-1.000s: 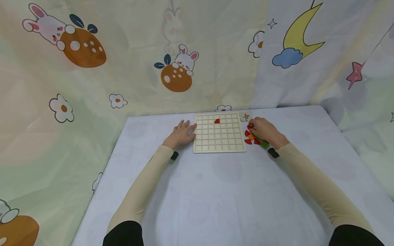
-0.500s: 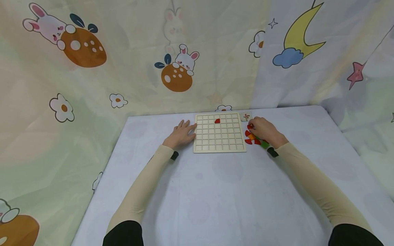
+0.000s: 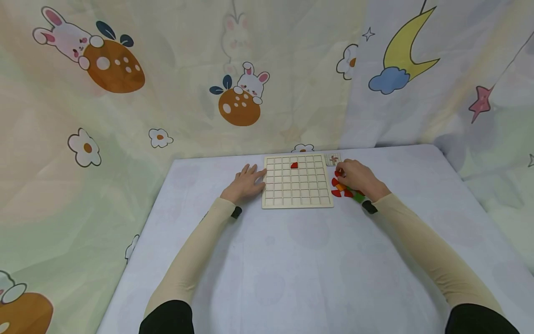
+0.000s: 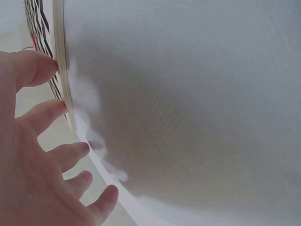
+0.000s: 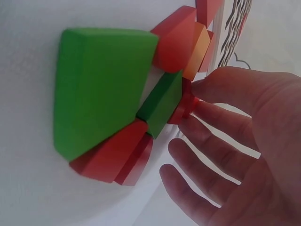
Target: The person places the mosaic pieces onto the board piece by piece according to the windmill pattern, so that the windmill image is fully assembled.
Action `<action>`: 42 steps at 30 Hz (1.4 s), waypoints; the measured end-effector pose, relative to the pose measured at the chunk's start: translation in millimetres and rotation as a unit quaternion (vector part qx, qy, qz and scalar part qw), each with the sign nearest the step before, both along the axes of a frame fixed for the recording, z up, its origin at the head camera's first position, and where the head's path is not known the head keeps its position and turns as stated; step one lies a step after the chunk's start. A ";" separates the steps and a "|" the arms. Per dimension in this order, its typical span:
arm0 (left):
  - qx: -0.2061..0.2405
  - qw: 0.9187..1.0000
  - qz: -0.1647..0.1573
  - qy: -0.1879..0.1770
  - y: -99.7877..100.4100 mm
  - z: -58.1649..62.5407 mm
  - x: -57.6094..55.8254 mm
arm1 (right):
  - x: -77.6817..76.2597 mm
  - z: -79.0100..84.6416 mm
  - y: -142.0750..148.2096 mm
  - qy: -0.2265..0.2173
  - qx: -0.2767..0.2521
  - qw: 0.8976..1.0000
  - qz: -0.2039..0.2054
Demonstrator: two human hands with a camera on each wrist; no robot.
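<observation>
Right hand pinches a partly hidden red block right of the pale wooden grid board.
Left hand, fingers spread, touches the board's left edge; hasty lifting could knock the crowding green slant-sided block.

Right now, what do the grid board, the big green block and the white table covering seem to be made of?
Grid board: probably matte wood or plywood; pale, with a layered-looking edge.
Big green block: painted wood or plastic, smooth, satin-looking; its solid color hides which.
White table covering: likely matte fabric, judging by its fine woven-looking texture.
</observation>
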State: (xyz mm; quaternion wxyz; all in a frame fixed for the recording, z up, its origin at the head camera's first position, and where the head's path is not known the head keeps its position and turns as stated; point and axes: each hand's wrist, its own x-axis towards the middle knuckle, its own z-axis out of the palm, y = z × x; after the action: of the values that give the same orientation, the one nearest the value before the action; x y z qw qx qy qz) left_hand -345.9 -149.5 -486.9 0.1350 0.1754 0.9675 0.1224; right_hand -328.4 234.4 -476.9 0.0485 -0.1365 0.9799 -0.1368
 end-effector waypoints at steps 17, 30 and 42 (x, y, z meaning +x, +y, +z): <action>0.005 1.000 0.002 -0.002 0.6 -1.6 -2.1 | -3.8 6.9 -18.9 0.018 -0.017 1.000 0.013; 0.008 1.000 0.001 0.000 -0.6 -5.1 -3.7 | -8.0 12.5 -46.1 0.007 -0.027 0.999 0.023; 0.008 1.000 0.002 -0.003 -0.9 -1.9 -2.2 | -12.7 14.1 -86.8 0.008 -0.033 0.995 0.090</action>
State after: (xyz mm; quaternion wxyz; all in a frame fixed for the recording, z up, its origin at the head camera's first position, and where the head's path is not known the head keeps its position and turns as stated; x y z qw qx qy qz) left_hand -348.1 -150.5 -488.8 0.1363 0.1742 0.9665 0.1304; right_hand -341.1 147.6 -462.9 0.0484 -0.2270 0.9588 -0.1635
